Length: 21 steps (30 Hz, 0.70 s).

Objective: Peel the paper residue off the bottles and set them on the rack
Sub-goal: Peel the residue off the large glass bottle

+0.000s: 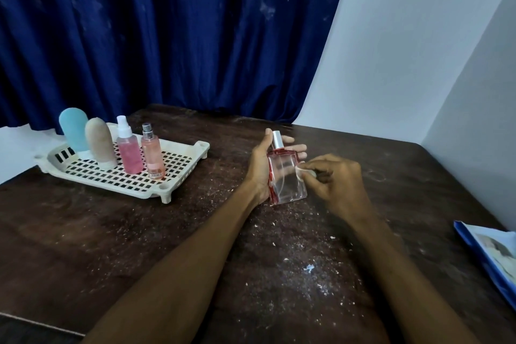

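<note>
RISK: bottle [286, 179] may slip from L hand [261, 165] & hit table [167, 232] if R hand [337, 179] tugs paper residue [301, 172] too sharply; scrap may tear, leaving bits | POS: bottle upright in L palm, thumb alongside, fingers behind; R fingertips pinch residue at bottle's R edge; rack [152, 193] well L of both hands

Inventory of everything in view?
rack: 1, off-white, table left
blue tube: 1, blue, on rack
beige tube: 1, beige, on rack
pink spray bottle: 1, pink, on rack
pale pink bottle: 1, pale pink, on rack
clear bottle: 1, red-edged, in left hand
paper residue: 1, white, on clear bottle
paper scraps: many, white, on table
table: 1, dark brown
curtain: 1, blue, behind
booklet: 1, blue-edged, frame right
left hand: holds clear bottle
right hand: pinches paper residue
</note>
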Each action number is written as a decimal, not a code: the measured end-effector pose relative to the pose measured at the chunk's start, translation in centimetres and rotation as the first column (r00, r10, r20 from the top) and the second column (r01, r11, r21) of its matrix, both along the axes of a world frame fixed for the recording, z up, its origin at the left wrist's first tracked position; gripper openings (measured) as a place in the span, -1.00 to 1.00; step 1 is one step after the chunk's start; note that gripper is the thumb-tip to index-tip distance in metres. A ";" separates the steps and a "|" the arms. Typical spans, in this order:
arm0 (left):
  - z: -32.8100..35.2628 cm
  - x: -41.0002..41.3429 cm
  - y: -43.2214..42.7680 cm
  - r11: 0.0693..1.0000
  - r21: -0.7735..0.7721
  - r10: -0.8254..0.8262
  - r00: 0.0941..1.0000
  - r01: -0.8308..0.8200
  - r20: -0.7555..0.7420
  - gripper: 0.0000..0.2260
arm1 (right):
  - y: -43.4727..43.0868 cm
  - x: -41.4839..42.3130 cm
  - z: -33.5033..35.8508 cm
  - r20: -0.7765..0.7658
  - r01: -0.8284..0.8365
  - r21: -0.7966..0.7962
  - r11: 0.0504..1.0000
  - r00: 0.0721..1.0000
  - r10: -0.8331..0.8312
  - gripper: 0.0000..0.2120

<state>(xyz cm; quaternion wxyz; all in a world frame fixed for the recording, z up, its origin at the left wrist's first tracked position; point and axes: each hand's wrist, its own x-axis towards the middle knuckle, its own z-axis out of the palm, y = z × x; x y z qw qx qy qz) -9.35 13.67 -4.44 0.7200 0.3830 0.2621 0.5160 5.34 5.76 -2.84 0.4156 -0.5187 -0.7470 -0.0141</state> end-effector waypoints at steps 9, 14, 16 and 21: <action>-0.2 -0.1 0.2 0.998 -0.049 0.030 0.999 -0.028 0.025 -0.53 | -0.2 0.3 0.4 0.041 -0.190 -0.208 0.959 0.978 0.203 -0.88; -0.1 0.0 0.1 0.997 -0.051 0.051 0.999 -0.050 0.008 -0.54 | 0.0 1.2 0.0 -0.037 -0.064 -0.180 0.982 0.998 0.058 -0.89; -0.1 0.0 0.1 0.997 -0.058 0.050 0.999 -0.049 0.018 -0.55 | -0.1 0.7 0.1 -0.048 -0.116 -0.174 0.978 0.993 0.109 -0.90; -0.3 0.1 0.3 0.996 -0.064 0.064 0.998 -0.062 0.030 -0.56 | -0.2 0.5 0.4 -0.004 -0.213 -0.271 0.939 0.976 0.220 -0.91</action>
